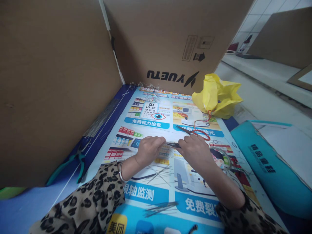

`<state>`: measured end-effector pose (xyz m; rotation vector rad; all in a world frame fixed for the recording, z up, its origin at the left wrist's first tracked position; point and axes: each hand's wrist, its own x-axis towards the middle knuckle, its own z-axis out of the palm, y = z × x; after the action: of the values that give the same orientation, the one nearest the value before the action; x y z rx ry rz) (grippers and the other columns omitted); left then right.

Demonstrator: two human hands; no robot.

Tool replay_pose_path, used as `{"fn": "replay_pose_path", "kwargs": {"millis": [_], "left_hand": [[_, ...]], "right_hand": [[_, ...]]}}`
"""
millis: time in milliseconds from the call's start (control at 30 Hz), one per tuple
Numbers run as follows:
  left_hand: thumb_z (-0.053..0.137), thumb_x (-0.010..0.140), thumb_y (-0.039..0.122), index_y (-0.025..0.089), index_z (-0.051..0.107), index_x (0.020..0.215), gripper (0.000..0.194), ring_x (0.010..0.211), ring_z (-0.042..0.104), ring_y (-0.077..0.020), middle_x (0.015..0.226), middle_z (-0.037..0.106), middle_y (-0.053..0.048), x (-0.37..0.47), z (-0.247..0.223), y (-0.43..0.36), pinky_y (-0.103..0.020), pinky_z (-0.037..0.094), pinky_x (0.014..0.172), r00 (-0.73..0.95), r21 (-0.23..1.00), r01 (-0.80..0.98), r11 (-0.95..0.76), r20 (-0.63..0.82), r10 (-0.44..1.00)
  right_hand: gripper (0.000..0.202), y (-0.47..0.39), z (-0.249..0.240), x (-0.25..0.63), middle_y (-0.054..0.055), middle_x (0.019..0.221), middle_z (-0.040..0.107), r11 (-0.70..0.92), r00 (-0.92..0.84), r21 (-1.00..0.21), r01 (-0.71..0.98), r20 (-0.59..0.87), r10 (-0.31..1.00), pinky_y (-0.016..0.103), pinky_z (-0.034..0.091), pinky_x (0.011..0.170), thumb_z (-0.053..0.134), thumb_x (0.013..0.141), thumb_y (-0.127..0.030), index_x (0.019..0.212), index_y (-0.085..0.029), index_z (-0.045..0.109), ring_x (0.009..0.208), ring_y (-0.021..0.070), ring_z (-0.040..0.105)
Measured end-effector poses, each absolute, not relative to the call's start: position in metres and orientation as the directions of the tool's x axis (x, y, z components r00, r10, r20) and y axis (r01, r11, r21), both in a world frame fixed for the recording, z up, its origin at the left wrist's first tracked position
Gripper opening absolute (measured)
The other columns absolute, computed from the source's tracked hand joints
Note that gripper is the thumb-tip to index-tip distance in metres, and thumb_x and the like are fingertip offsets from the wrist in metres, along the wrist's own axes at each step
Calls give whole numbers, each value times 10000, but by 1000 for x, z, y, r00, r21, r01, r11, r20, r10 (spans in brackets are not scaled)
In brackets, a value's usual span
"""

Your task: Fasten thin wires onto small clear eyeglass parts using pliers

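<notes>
My right hand is wrapped round a dark, narrow-nosed tool that looks like pliers; its handles are hidden in my palm. The jaws point left and reach the fingertips of my left hand, which are pinched together. What they hold is too small to make out. Red-handled scissors lie just beyond my right hand, blades to the left. Thin cut wires are scattered below my hands, with a bundle of wires nearer me.
A printed poster covers the work surface. Cardboard walls stand left and behind. Teal-handled pliers lie left, near more straight wires. Crumpled yellow paper, coiled wire and a teal box are right.
</notes>
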<state>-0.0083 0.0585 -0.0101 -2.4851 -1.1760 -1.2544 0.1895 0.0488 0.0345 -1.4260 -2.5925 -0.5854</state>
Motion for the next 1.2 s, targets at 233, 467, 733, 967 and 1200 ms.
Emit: {"fn": "replay_pose_path", "kwargs": {"millis": [233,467,733,967,1200], "left_hand": [[448,855,175,193,545,884,102,601,573,-96,673,639,15,-9,-10,58,-226,400,606,371,221,665,-714,732,572],[452,851,175,193,544,906,109,623,587,-98,692,644,9,-10,-13,58,-230,407,617,375,211,659,-722,740,558],[458,843,159,190,541,896,103,621,588,-97,691,644,12,-9,-10,57,-228,409,616,373,219,645,-732,746,552],[461,842,167,191,546,893,102,633,595,-106,702,650,4,-9,-11,57,-232,419,625,368,236,649,-723,734,570],[464,847,160,186,531,911,96,683,600,-112,750,659,-7,-10,-9,57,-236,432,641,331,298,607,-737,748,575]], "right_hand": [[194,49,37,188,47,687,586,482,-547,274,832,259,797,320,231,695,558,797,-354,724,-176,586,729,195,485],[174,49,36,188,46,685,595,477,-537,269,837,237,810,322,226,661,574,785,-340,725,-177,587,715,187,499],[166,49,36,188,45,680,593,473,-535,273,837,229,813,320,226,655,561,791,-329,720,-179,577,708,195,506],[165,50,34,189,50,670,586,477,-537,260,839,258,803,313,222,655,563,786,-316,710,-171,583,707,185,496],[279,56,35,196,54,685,583,447,-504,234,863,374,778,314,214,666,503,818,-402,703,-166,596,726,187,476]]}}
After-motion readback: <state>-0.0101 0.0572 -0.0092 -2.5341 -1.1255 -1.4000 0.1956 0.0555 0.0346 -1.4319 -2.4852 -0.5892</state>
